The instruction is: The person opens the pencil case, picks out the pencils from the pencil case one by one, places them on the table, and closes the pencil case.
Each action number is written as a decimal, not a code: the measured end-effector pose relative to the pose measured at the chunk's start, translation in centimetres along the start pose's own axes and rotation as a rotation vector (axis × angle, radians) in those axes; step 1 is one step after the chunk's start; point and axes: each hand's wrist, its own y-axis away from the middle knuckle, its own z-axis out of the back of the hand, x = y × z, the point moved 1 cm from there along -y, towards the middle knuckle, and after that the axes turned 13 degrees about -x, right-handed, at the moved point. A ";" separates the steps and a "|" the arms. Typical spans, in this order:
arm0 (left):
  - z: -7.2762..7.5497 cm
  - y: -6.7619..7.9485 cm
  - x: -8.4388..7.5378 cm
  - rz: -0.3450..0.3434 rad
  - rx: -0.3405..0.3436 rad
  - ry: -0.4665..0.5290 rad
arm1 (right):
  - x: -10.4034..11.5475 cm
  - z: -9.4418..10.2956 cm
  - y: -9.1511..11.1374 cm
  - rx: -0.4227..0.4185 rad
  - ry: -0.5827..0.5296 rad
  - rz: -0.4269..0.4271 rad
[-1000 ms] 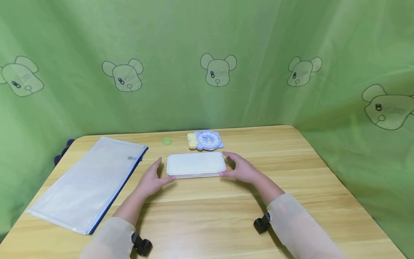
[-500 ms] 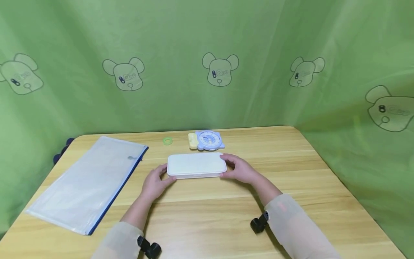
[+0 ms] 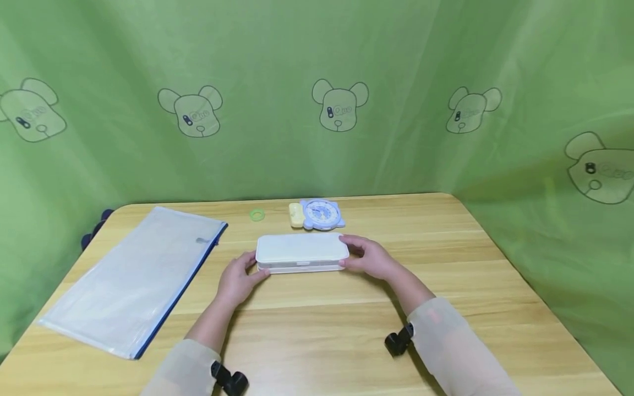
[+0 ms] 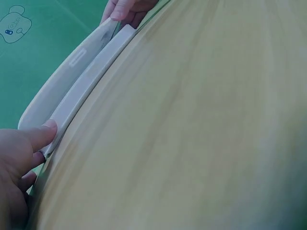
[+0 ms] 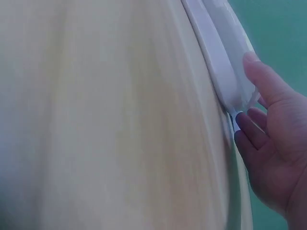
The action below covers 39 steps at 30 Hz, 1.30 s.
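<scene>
my left hand (image 3: 236,281) gripping the base (image 4: 82,91) of a white case (image 3: 299,248), my right hand (image 3: 370,258) pinching its lid (image 4: 60,76) at the other end (yep, it's up a crack), case just my side of the blue clock (image 3: 322,214), clear zip pouch (image 3: 138,280) well left of that clock

A long, rounded white pencil case (image 3: 302,252) lies flat and crosswise at the middle of the wooden table (image 3: 317,330). Its smooth lid (image 4: 62,74) is ajar, lifted along the near edge above the shallow white base (image 4: 88,81).
</scene>
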 end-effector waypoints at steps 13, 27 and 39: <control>0.0 0.1 0.0 0.000 0.011 -0.019 | 0.6 0.2 -1.1 -0.204 -0.082 -0.046; 0.0 -0.1 0.1 0.015 0.024 -0.024 | 1.8 0.0 -3.7 -0.407 -0.242 -0.077; -0.1 -0.2 0.3 0.011 0.025 -0.019 | 1.8 -0.3 -6.0 -0.444 -0.328 -0.163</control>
